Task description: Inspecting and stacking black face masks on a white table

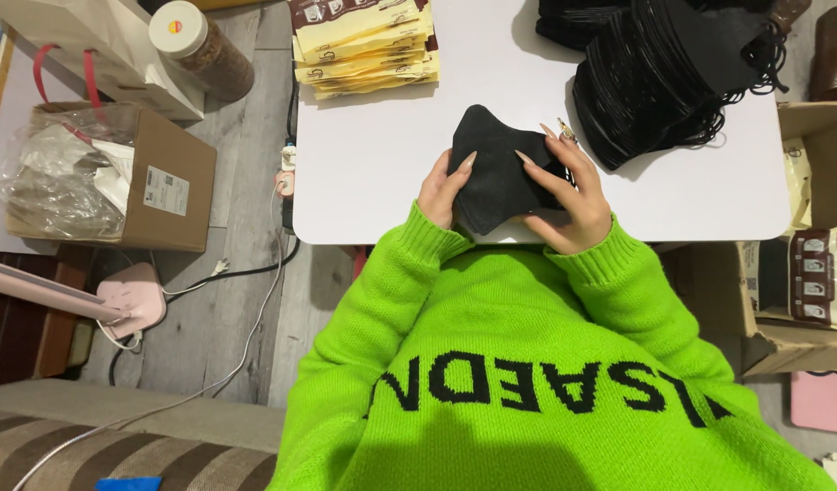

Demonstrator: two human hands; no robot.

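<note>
Black face mask (496, 173) sits at the near tabletop (373, 155) edge, long axis running away from the person. Left hand (443, 189) and right hand (569, 195) clamp its opposite sides, equally near.

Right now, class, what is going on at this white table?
A person in a bright green sweater holds a black face mask in both hands over the white table. The left hand grips its left edge; the right hand lays its fingers across it. A heap of black masks and a stack of cream packets lie beyond.
</note>
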